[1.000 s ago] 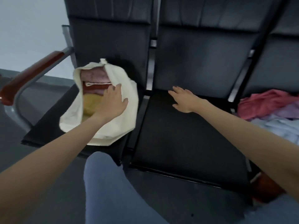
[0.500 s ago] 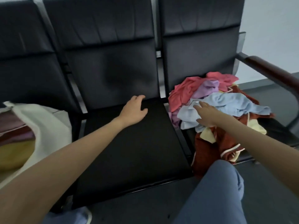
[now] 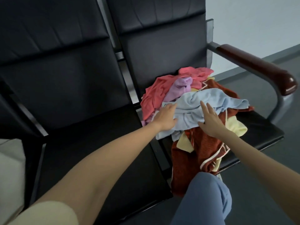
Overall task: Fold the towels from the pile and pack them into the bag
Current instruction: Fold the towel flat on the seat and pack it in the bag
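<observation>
Towel pile [image 3: 191,101] under both hands; middle seat [image 3: 90,143] bare.

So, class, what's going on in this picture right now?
A person seated facing a row of black chairs has both hands on a pile of towels heaped on the right-hand seat. The left hand and right hand rest open on the light blue towel on top, not yet lifting it.

top towel [image 3: 201,103] light blue | coral-pink towel [image 3: 155,91] | lilac towel [image 3: 178,88] | pale yellow towel [image 3: 235,127] | rust-red towel [image 3: 194,153] with cream piping | seats [image 3: 90,153] black | armrest [image 3: 259,69] dark reddish-brown
</observation>
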The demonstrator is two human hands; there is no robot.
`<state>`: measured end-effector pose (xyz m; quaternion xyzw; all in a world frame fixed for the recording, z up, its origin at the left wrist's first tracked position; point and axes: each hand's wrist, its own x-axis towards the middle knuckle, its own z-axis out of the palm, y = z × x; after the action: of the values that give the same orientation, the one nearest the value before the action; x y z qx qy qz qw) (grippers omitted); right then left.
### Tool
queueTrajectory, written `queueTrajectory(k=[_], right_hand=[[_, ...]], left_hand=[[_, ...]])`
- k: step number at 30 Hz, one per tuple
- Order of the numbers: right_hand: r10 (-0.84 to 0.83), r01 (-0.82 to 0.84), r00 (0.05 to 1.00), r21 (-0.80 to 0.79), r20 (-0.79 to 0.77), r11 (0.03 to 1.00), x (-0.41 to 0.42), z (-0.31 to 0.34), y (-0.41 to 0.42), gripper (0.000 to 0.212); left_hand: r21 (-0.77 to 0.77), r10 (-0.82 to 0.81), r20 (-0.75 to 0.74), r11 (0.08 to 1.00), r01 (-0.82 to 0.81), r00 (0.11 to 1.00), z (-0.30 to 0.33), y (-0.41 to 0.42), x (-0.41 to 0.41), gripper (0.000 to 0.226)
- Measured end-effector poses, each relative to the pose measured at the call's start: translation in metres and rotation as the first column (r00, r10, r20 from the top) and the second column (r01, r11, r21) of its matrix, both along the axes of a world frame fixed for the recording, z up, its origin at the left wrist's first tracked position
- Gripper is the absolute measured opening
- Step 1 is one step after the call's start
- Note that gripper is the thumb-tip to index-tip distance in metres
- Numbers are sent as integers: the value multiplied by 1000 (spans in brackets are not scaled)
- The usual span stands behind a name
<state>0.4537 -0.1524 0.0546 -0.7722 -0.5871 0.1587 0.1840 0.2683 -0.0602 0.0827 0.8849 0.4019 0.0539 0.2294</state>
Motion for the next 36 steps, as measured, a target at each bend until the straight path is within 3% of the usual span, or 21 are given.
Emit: queueTrajectory(k=[4,9,12,14,17,19,22,24,27,31,36], right_hand=[[-17,24,999,179,-41,984,11,-11,10,68],[-89,121,986,238,-142,964,21,-8,20,57],[-56,72,995,216,-79,974,29,-3,25,68],[-9,14,1000,215,-25,976,34,-1,30,84],[94,-79,995,307,-33,948,33,7,33,90],[82,-72,996,291,-21,954,26,12,35,86],[29,-51,968,81,251,995,19,17,34,69],[27,-14,948,-42,317,999,13,22,30,45],[85,-100,945,30,316,995,-8,36,21,26],[238,-279,895,58,378,959,-51,59,16,18],[342,-366,874,4,345,931,-115,79,21,25]], left_hand=[[28,50,133,998,-54,990,-16,21,36,65],[-111,312,177,949,-296,933,-32,38,67,66],[24,401,180,911,-412,898,-27,29,73,37],[125,333,314,914,-387,889,-20,19,66,16],[274,43,528,937,-218,848,-6,0,49,6],[337,-70,571,929,-156,818,10,-12,31,7],[455,-122,524,877,-156,843,33,-22,-8,10],[457,-66,493,868,-194,867,43,-26,-42,10],[378,92,506,870,-316,858,54,-29,-95,10],[239,328,558,816,-526,762,57,-32,-168,12],[103,551,556,698,-709,622,56,-43,-257,6]])
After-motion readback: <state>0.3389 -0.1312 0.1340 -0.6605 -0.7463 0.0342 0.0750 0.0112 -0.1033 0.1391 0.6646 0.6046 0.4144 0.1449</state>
